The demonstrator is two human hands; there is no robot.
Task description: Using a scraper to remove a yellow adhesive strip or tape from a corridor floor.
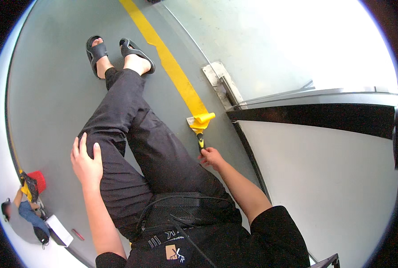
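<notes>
My right hand [211,158] is closed around the lower end of the black and lime handle of a scraper [201,142]. The scraper's metal blade lies near the floor, with a curled, peeled piece of yellow tape [204,120] resting over it. From there a strip of yellow floor tape [172,68] runs along the grey floor up to the top edge; one of its sides is jagged partway along. Holding nothing, my left hand [88,164] rests on my left knee with its fingers apart.
A metal floor plate [219,78] and a glass door edge are at the right, beside a white panel [312,160] with black trim. At the lower left another person [31,214] is near a red basket [37,181], a white box [60,231] and a small red object [78,234].
</notes>
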